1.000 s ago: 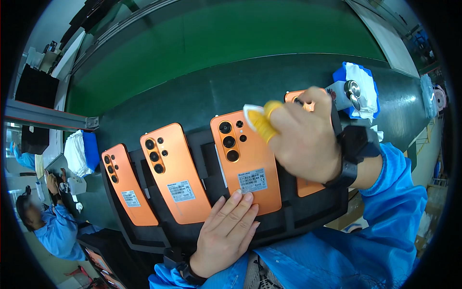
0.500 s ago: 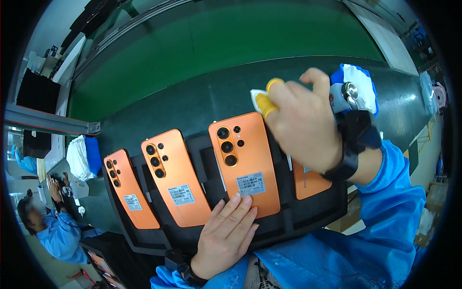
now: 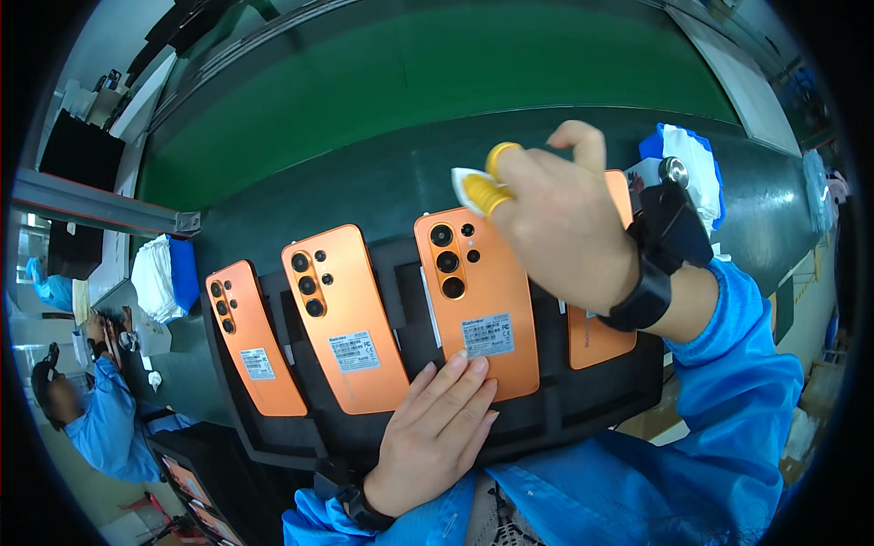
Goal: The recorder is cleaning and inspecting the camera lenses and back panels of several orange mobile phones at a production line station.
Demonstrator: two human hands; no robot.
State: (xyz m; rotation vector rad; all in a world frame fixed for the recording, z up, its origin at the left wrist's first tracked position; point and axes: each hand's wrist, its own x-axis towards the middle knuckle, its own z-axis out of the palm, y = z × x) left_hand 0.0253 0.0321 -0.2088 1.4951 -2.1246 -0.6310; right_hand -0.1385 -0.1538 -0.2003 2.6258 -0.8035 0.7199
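My left hand (image 3: 437,437) lies with fingers outstretched on the lower end of an orange phone (image 3: 492,273), just below its white label. The phone rests back side up in a black tray (image 3: 414,273), its round camera lenses at the upper left. Above its upper right corner hovers my right hand (image 3: 564,227), with yellow ribbed finger covers (image 3: 487,191) on some fingers. Those fingers are closed on a small white cloth (image 3: 464,182). Two more orange phones lie to the left, one tall (image 3: 346,309) and one near the tray's end (image 3: 258,337). My right hand and wrist partly cover another phone (image 3: 601,344).
A blue box of white cloths (image 3: 692,173) stands at the right, beside a metal-topped dispenser (image 3: 672,171). Another blue box of white cloths (image 3: 166,278) is at the left. A co-worker in blue (image 3: 100,428) sits far left. Behind the dark bench stands a green panel (image 3: 410,68).
My right hand, with the white cloth, has shifted left relative to the phone. The left hand stays on the phone's lower end. The whole view has shifted slightly.
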